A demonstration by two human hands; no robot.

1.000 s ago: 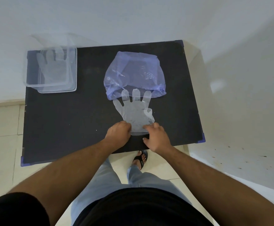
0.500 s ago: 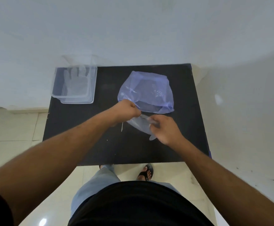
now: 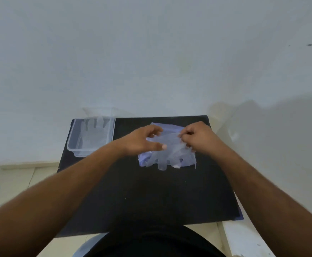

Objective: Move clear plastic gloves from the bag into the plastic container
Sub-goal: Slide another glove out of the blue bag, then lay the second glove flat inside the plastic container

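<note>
A clear plastic glove (image 3: 167, 151) hangs in the air between both hands, fingers pointing down over the blue plastic bag (image 3: 187, 160) that lies at the back middle of the black table. My left hand (image 3: 144, 140) pinches its upper left edge and my right hand (image 3: 197, 139) pinches its upper right edge. At the table's back left corner stands the clear plastic container (image 3: 71, 143), with a clear glove (image 3: 94, 133) lying inside it. Much of the bag is hidden behind the held glove and my hands.
The black table (image 3: 147, 197) stands against a pale wall, with tiled floor to the left. A white surface (image 3: 244, 240) borders it at the lower right. My dark shirt fills the bottom of the view.
The glove lay flat on the table in front of the bag; both hands picked it up and raised it over the bag. The camera tilted upward.
</note>
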